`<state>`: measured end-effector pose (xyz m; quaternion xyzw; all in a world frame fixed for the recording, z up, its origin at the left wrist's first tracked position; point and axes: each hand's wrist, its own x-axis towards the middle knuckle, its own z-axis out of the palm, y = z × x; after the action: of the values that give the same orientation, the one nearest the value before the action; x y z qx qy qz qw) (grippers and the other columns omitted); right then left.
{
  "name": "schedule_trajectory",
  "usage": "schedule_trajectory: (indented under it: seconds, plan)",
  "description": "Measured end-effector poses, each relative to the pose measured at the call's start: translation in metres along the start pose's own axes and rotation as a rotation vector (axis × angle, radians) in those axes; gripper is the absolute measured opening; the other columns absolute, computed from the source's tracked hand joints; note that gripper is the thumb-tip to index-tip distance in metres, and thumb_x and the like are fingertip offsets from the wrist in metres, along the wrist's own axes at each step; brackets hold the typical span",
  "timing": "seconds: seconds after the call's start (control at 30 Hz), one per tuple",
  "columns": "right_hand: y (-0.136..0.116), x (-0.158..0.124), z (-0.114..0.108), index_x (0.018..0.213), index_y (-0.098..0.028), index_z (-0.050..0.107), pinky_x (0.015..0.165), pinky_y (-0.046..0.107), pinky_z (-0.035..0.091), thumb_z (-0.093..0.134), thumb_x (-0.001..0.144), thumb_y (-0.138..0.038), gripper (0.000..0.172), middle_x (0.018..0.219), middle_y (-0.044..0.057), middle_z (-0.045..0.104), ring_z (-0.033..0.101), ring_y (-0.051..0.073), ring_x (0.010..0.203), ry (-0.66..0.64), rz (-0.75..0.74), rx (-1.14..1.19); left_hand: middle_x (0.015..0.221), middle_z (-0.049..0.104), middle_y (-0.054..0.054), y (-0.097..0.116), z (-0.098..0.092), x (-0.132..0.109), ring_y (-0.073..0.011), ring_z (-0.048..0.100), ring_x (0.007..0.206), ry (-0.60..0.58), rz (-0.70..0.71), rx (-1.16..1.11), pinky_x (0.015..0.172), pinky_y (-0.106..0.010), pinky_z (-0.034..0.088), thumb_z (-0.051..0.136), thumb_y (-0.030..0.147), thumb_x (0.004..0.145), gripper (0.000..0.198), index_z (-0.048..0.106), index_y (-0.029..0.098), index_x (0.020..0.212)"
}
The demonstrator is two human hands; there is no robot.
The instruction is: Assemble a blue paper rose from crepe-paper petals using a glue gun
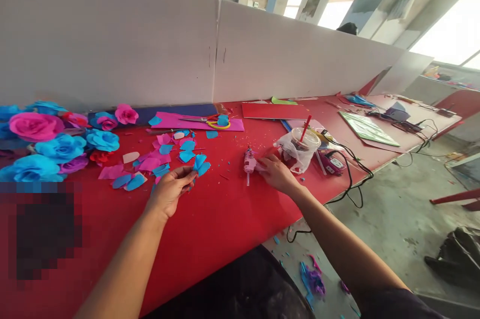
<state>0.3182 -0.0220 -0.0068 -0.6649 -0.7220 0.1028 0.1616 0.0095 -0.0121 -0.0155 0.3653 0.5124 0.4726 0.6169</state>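
Note:
My left hand pinches a small blue paper flower with a few petals, held just above the red table. To the right, my right hand has its fingers closed on the handle of a pink glue gun, whose clear glue stick points back toward me. The gun's tip is hard to make out. Loose blue and pink paper petals lie in a pile behind and left of my left hand. Yellow-handled scissors rest on a magenta paper sheet farther back.
Finished blue, pink and purple paper flowers crowd the left side. A lidded cup with a red straw stands in a plastic bag beside my right hand. A power strip and black cables lie near the table's edge; white panels stand behind.

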Motion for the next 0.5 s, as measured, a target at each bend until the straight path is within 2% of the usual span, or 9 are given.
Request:
schedule_trajectory:
  seconds: [0.1,0.17,0.23,0.33,0.4,0.5]
  plan:
    - [0.000,0.002,0.000,0.103,-0.014,0.066,0.078,0.033,0.043,0.055,0.076,-0.019,0.029,0.097,0.010,0.061,0.057,0.021,0.084,0.049,-0.001,0.221,0.056,0.057,0.001,0.002,0.000,-0.001,-0.0072,0.048,0.052,0.009,-0.007,0.001,0.050,-0.018,0.036,0.086,0.034,0.041,0.037,0.070,0.016,0.069]
    - [0.000,0.003,-0.002,0.090,-0.015,0.067,0.067,0.031,0.043,0.057,0.076,-0.027,0.021,0.076,0.004,0.060,0.054,0.017,0.068,0.066,0.075,0.547,0.058,0.058,0.001,0.003,0.001,-0.001,-0.0068,0.048,0.052,0.016,-0.014,0.004,0.051,-0.019,0.037,0.087,0.034,0.039,0.039,0.070,0.016,0.069]
    - [-0.001,0.004,-0.004,0.082,-0.016,0.066,0.058,0.028,0.042,0.061,0.074,-0.035,0.021,0.064,0.000,0.056,0.050,0.014,0.056,0.051,0.171,0.966,0.059,0.059,0.002,0.002,0.001,-0.001,-0.0066,0.048,0.053,0.018,-0.013,0.004,0.052,-0.019,0.038,0.087,0.034,0.038,0.040,0.070,0.016,0.069]
    - [-0.004,0.006,-0.003,0.081,-0.017,0.064,0.058,0.028,0.046,0.068,0.069,-0.033,0.020,0.064,0.000,0.060,0.054,0.014,0.057,-0.010,0.243,1.472,0.059,0.058,0.002,0.002,0.000,0.000,-0.0068,0.048,0.054,0.025,-0.014,0.010,0.052,-0.019,0.037,0.087,0.036,0.038,0.042,0.070,0.015,0.070]
    - [-0.008,0.007,-0.001,0.084,-0.017,0.064,0.062,0.029,0.049,0.068,0.070,-0.027,0.017,0.070,0.003,0.064,0.059,0.015,0.063,-0.082,0.249,1.643,0.058,0.058,0.001,0.002,0.000,0.000,-0.0071,0.048,0.054,0.027,-0.018,0.011,0.052,-0.019,0.037,0.087,0.037,0.038,0.042,0.070,0.015,0.070]
    - [-0.015,0.009,0.004,0.088,-0.016,0.063,0.064,0.028,0.052,0.062,0.075,-0.021,0.014,0.075,0.005,0.067,0.063,0.015,0.068,-0.148,0.245,1.779,0.057,0.057,0.001,0.005,0.000,0.000,-0.0072,0.047,0.053,0.025,-0.017,-0.004,0.050,-0.019,0.036,0.088,0.038,0.037,0.043,0.070,0.015,0.069]
